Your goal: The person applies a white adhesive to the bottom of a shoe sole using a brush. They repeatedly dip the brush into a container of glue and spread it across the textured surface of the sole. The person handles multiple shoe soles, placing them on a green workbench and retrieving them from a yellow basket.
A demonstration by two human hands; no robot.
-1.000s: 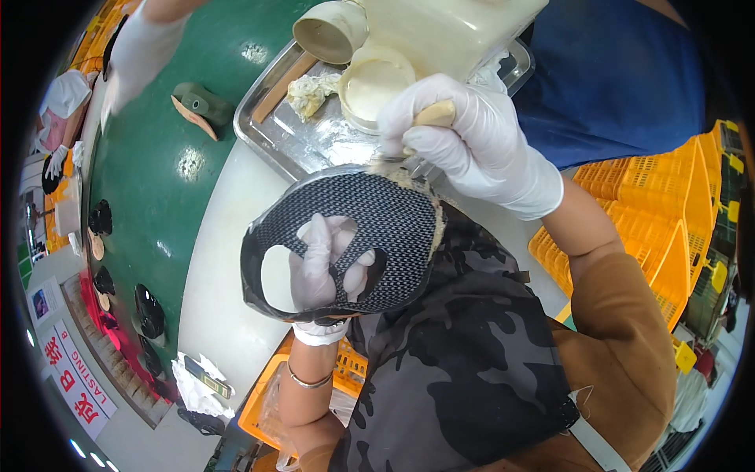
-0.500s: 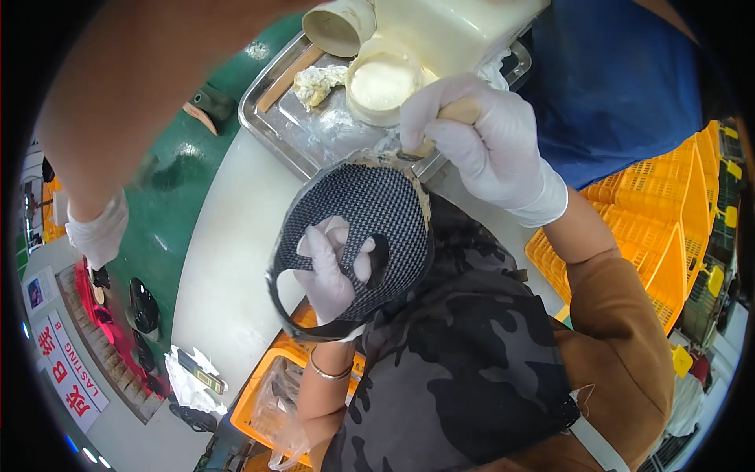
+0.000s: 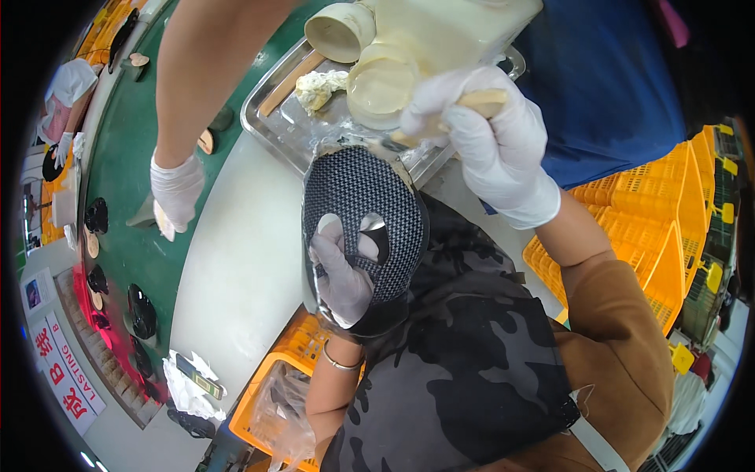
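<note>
A shoe upper (image 3: pixel 358 185) of black and grey woven fabric, with cut-out openings, hangs upright in front of my camouflage apron. My left hand (image 3: pixel 342 283), in a white glove, grips it at the openings, some fingers reaching through. My gloved right hand (image 3: pixel 507 149) is closed round a brush with a wooden handle (image 3: pixel 484 101). The brush's working end is blurred, close above the upper's top edge. That edge carries a pale, ragged border. Just beyond stands a round cream cup (image 3: pixel 381 82) on a metal tray (image 3: pixel 275 145).
On the tray are a crumpled whitish lump (image 3: pixel 318 88), a flat wooden stick (image 3: pixel 289 85), a tipped cup (image 3: pixel 342 31) and a large cream container (image 3: pixel 456 31). Another person's gloved hand (image 3: pixel 177 193) is over the green conveyor (image 3: pixel 118 252). Orange crates (image 3: pixel 629 236) stand at right.
My left hand has turned the upper more upright and shifted it slightly right. My right hand has stayed near its top edge with the brush. The other person's arm has moved right.
</note>
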